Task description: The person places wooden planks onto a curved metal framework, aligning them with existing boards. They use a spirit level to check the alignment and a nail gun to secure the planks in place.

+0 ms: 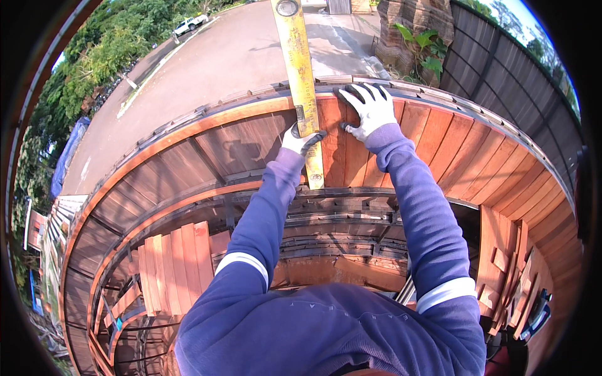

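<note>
A long yellow spirit level (295, 62) lies across the curved band of reddish wooden planks (429, 141), sticking out past its outer edge. My left hand (296, 140), in a white glove with dark fingertips, is closed on the level. Just right of it, my right hand (370, 113), gloved the same way, rests with fingers spread on the planks at the outer rim. Left of the level, the band is greyer boarding (213, 156) edged by an orange wooden strip.
Loose boards (177, 266) lie lower left; stacked pieces (498, 250) and a blue tool (535, 318) sit lower right. A dark slatted fence (495, 75), rock with a plant (423, 44), paved drive (188, 62), white vehicle (189, 25) and trees (94, 37) are beyond.
</note>
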Tool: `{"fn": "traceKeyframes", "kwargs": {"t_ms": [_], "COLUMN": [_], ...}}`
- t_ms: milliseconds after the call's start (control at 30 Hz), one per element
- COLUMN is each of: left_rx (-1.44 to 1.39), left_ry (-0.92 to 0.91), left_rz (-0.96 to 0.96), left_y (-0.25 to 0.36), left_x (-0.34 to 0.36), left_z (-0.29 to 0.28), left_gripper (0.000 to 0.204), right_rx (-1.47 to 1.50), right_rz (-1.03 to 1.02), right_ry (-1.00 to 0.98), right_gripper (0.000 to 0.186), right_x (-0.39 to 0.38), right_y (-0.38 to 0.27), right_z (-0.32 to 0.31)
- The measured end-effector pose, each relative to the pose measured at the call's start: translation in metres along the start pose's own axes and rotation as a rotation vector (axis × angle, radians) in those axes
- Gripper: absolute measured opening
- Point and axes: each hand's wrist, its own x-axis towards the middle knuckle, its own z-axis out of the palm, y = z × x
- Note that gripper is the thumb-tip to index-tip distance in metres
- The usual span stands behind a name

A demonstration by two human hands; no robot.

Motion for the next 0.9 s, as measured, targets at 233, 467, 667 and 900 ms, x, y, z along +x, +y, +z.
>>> {"fn": "traceKeyframes", "kwargs": {"t_ms": [233, 467, 667, 900], "left_rx": [-0.068, 0.02, -0.018, -0.015], "left_ry": [-0.015, 0.049, 0.07, 0.14], "left_rz": [-0.016, -0.035, 0.005, 0.023], "left_y": [-0.011, -0.011, -0.02, -0.028], "left_x": [0.01, 0.005, 0.01, 0.016], "left_z": [-0.008, 0.0, 0.0, 0.004], "left_gripper": [0.038, 0.037, 0.042, 0.05], "right_rx": [0.003, 0.017, -0.009, 0.03], "right_rz": [0.012, 0.004, 0.016, 0.004], "right_ry": [-0.02, 0.0, -0.04, -0.033], "right_gripper": [0.08, 0.082, 0.085, 0.088], "right_x": [0.0, -0.001, 0.0, -0.001], "right_y": [0.001, 0.0, -0.002, 0.0], "right_z": [0.005, 0.0, -0.002, -0.005]}}
